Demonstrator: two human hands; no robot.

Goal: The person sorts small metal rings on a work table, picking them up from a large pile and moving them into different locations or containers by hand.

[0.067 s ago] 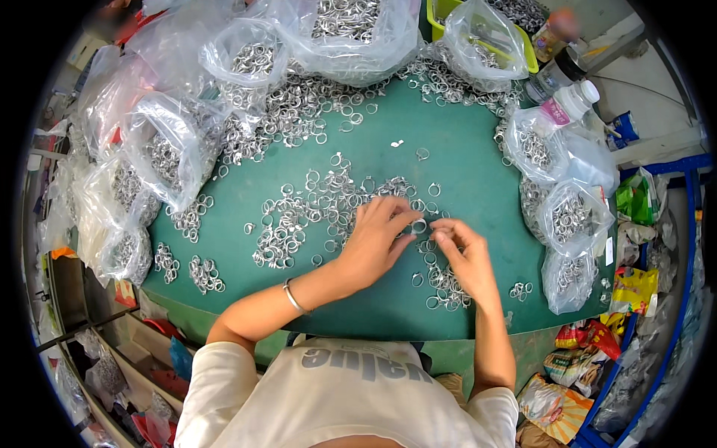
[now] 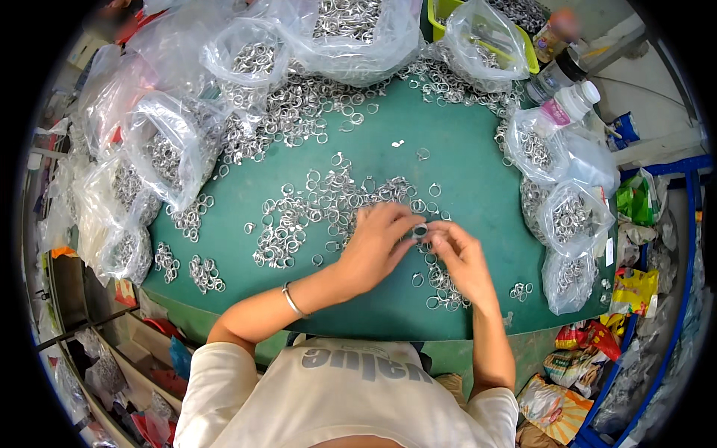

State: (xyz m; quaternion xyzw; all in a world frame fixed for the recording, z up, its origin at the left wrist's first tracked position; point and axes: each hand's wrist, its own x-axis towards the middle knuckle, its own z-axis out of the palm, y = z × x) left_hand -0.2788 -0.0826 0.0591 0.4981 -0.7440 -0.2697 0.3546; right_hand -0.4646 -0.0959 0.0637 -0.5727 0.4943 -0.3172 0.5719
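Over the middle of a green tabletop, my left hand (image 2: pixel 379 240) pinches a silver ring (image 2: pixel 420 231) between thumb and fingers. My right hand (image 2: pixel 464 261) meets it from the other side, its thumb and fingertips closed at the ring's edge. A loose pile of silver rings (image 2: pixel 280 235) spreads beside and beyond my left hand. Just under my right hand lies a smaller heap of rings (image 2: pixel 447 293), partly covered by it. A metal bangle (image 2: pixel 293 300) circles my left wrist.
Clear plastic bags full of rings (image 2: pixel 168 157) line the left and far sides of the green table (image 2: pixel 463 179). More ring bags (image 2: pixel 570 216) stand at the right, near a white bottle (image 2: pixel 571 103). Small ring clusters (image 2: pixel 205 275) lie along the near left edge.
My right hand has moved slightly left, so its fingertips now reach the ring. The ring has dipped a little and turned in my left fingers.
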